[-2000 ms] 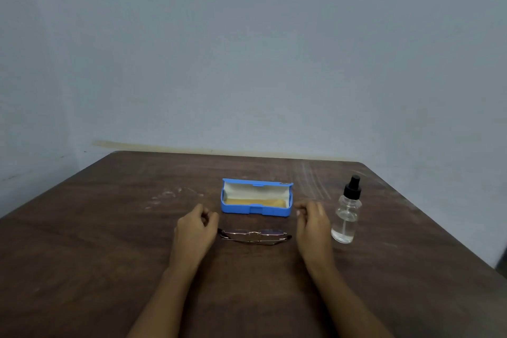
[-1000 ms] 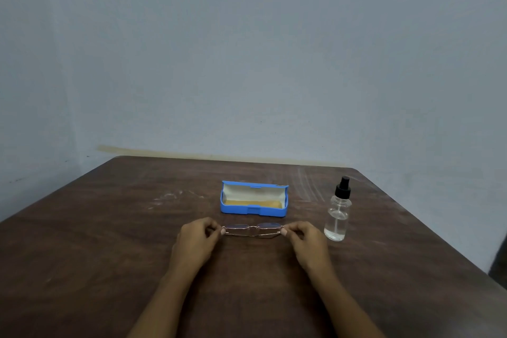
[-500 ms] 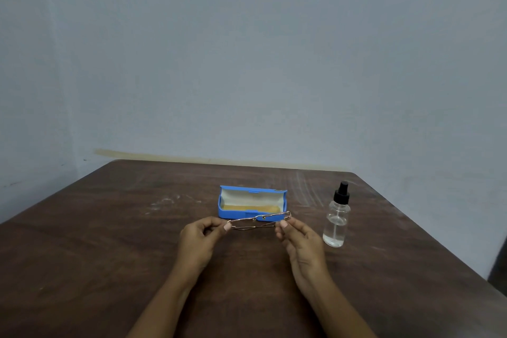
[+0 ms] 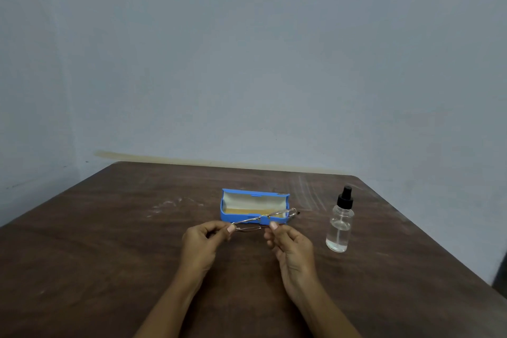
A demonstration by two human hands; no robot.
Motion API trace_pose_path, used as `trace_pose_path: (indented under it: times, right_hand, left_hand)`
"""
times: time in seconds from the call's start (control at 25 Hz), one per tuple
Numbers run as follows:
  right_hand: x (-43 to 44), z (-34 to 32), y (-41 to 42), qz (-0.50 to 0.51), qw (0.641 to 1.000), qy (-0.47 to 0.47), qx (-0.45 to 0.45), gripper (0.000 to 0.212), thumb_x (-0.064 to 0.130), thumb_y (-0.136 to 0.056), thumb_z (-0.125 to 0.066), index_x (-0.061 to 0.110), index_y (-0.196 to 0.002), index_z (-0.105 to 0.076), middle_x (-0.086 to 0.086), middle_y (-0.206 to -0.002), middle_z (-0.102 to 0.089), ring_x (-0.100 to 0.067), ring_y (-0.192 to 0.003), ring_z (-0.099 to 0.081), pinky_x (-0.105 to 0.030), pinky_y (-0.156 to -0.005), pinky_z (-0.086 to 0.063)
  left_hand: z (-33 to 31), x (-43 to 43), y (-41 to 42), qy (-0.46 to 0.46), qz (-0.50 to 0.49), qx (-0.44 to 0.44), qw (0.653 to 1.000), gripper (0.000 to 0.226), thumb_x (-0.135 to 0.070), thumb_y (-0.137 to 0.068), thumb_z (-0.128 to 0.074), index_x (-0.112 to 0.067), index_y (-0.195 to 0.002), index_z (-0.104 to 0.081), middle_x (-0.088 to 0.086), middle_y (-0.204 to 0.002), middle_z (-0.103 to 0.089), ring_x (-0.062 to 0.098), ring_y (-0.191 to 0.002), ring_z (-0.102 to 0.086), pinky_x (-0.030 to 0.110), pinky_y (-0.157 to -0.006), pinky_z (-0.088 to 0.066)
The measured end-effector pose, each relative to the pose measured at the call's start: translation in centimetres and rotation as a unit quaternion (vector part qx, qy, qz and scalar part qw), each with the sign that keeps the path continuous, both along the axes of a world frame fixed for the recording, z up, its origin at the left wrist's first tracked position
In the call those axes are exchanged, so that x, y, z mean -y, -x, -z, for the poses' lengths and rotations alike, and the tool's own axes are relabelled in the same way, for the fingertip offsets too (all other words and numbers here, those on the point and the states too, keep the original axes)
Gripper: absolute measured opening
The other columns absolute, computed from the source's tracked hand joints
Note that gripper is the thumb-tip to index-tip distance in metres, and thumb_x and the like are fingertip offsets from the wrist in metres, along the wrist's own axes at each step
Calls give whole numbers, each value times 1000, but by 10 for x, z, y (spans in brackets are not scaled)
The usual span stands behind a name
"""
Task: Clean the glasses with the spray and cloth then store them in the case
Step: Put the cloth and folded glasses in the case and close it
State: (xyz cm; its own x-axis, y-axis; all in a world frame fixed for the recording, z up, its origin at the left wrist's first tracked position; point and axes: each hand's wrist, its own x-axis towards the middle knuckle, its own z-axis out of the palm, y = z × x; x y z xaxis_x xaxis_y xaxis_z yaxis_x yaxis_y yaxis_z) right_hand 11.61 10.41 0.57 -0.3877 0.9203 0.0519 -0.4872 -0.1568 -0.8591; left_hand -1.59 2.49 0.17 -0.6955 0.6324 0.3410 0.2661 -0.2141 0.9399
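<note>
Here, the glasses point(image 4: 264, 220) hung above the table point(image 4: 109, 255), tilted up toward the right. The left hand point(image 4: 201, 243) pinched their left end and the right hand point(image 4: 292, 245) pinched near the middle, just before the open case point(image 4: 223, 210).

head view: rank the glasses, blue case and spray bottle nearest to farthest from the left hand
1. glasses: pinched at their left end by the left hand.
2. blue case: open, just behind the hand and slightly to the right.
3. spray bottle: farthest, standing well off to the right.
</note>
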Motion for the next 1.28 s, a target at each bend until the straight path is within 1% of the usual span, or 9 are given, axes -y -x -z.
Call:
trace_pose_path:
  times: [0.12, 0.24, 0.4, 0.72, 0.88, 0.96, 1.04, 1.12, 1.28]
  right_hand:
    - [-3, 0, 0, 24, 1000, -8, -5, 18, -3, -83, -57, 2, -66, -62, -5, -56, -59, -10, -54, -54, -15, -51, -45]
    - [-6, 1, -2, 44, 999, -27, 0, 22, -5, -83, -56, 2, -63, -61, 2, -44, -59, -6, -47, -53, -12, -46, -43]
    - [-7, 1, -1, 54, 998, -43, 1, 19, -5, -82, -57, 2, -65, -63, 2, -42, -59, -2, -43, -54, -11, -43, -43]
    - [-10, -1, -6, 38, 999, -24, -8, 17, -3, -82, -58, 2, -67, -65, 0, -47, -61, -4, -44, -54, -11, -44, -45]
    - [-12, -5, -9, -46, 999, -9, -4, 10, 0, -80, -59, -1, -76, -68, -5, -57, -60, -4, -47, -53, -12, -45, -45]
    - [-12, -8, -12, -122, 992, 14, 9, 11, 5, -74, -62, -1, -78, -69, -6, -60, -62, -4, -48, -54, -13, -46, -47]
    - [-11, -10, -16, -194, 980, 28, 32, 17, 8, -68, -62, -1, -80, -71, -5, -59, -64, -5, -47, -55, -15, -47, -48]
    - [-10, -11, -18, -246, 967, 23, 58, 20, 7, -71, -59, -2, -85, -69, -3, -58, -64, -6, -47, -56, -20, -50, -52]
    - [-10, -10, -19, -303, 949, 21, 78, 21, -7, -83, -47, -10, -94, -64, -3, -56, -62, -5, -47, -57, -17, -49, -52]
  left_hand:
    - [-2, 2, -1, 37, 31, -25, 999, 23, -9, -72, -73, -23, -55, -71, -6, -51, -67, 1, -59, -59, 3, -56, -42]
    - [-7, 7, -3, 64, 50, -60, 995, 22, -11, -70, -75, -29, -57, -72, -13, -51, -68, -6, -55, -59, 2, -53, -41]
    - [-11, 11, -4, 73, 44, -104, 991, 26, -9, -68, -76, -32, -58, -70, -18, -47, -66, -8, -52, -58, 2, -52, -40]
    - [-13, 13, -3, 98, 73, -197, 973, 17, -16, -64, -79, -31, -61, -73, -6, -59, -71, -4, -58, -60, 8, -55, -43]
    - [-14, 13, 3, 21, -10, -129, 991, 20, -24, -77, -67, -32, -60, -72, -4, -51, -65, -1, -52, -55, 7, -50, -39]
    - [-16, 11, 8, -3, -38, -80, 996, 19, -21, -83, -62, -32, -71, -71, -2, -54, -61, -4, -56, -56, 4, -53, -39]
    - [-16, 8, 14, -10, -14, -4, 1000, 17, -15, -85, -58, -26, -85, -71, -3, -68, -63, -2, -60, -56, 7, -54, -42]
    - [-15, 5, 18, -3, 26, 42, 999, 18, -11, -87, -55, -19, -94, -70, -1, -73, -62, 5, -58, -45, 10, -47, -35]
    - [-15, -1, 19, 14, 118, 20, 993, 23, -4, -87, -53, -12, -101, -69, -8, -67, -66, 1, -53, -43, 9, -43, -32]
